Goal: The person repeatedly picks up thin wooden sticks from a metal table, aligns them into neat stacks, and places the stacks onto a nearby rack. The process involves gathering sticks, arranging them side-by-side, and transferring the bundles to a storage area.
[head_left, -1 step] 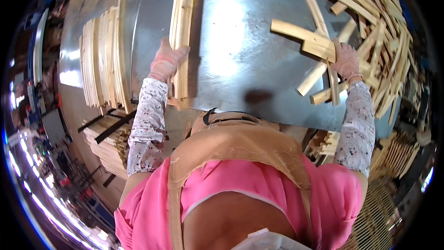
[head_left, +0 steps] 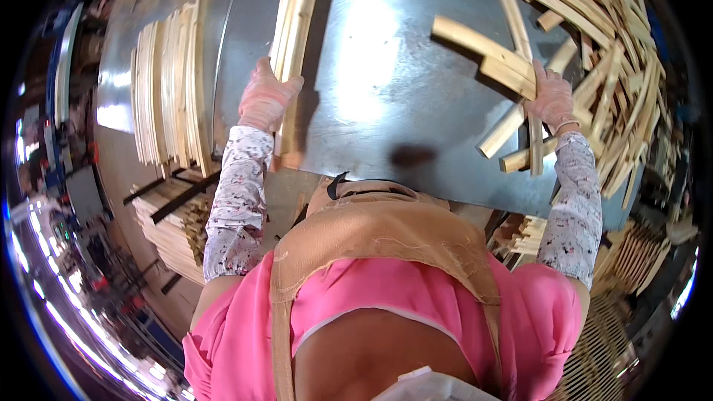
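Observation:
My left hand (head_left: 269, 98), in a pale pink glove, is closed around a bundle of long wooden strips (head_left: 298, 30) on the metal table, with its thumb across the top. Over at the right, my gloved right hand (head_left: 552, 98) grips two short wooden strips (head_left: 490, 56) side by side by their near-right ends. Their far ends point left and are raised above the tabletop. Under and around them lie loose short strips (head_left: 502, 130), some crossing each other. The fingers beneath the held pieces are partly hidden.
A heap of loose wooden strips (head_left: 620, 96) covers the table's right side. Another row of strips (head_left: 171, 85) lies at the left. Below it, stacked wood (head_left: 174, 226) rests near dark metal bars (head_left: 186, 197). The metal table (head_left: 364, 134) has its near edge at my waist.
The two short strips in my right hand have swung slightly, their left ends rising. My right hand has shifted a little left. My left hand keeps its grip on the bundle.

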Available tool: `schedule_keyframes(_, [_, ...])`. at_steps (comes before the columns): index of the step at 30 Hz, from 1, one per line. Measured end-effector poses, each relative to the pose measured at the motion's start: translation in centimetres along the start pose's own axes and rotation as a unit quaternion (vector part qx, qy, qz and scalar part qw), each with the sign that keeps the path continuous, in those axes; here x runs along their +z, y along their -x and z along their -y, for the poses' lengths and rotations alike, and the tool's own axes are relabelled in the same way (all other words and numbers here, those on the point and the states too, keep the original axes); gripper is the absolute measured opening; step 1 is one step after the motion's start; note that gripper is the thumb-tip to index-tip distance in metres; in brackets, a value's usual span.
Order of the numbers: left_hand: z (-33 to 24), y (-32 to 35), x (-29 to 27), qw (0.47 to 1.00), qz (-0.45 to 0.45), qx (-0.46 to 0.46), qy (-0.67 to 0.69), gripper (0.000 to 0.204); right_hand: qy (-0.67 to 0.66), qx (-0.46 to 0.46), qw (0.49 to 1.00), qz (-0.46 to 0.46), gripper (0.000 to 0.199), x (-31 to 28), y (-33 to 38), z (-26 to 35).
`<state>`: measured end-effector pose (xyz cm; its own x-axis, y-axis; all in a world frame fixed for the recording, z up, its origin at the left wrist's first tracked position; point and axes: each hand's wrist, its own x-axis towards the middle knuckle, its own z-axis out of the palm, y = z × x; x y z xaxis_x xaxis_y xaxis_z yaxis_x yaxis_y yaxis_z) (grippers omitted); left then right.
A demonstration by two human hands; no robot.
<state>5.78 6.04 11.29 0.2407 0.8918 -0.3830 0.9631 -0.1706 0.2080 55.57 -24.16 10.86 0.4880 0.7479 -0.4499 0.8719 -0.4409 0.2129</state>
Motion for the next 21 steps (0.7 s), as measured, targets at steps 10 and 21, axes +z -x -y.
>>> schedule_keyframes(10, [3.1, 1.9, 6.0, 0.999, -0.015, 0.004, 0.041, 0.078, -0.535, -0.086, 0.823, 0.171, 0.058, -3.3, -12.1, 28.8])
schedule_keyframes(21, [11.0, -2.2, 12.8, 0.821, -0.001, 0.012, 0.571, 0.087, -0.16, -0.322, 0.933, -0.019, 0.034, -4.8, -14.1, 43.3])
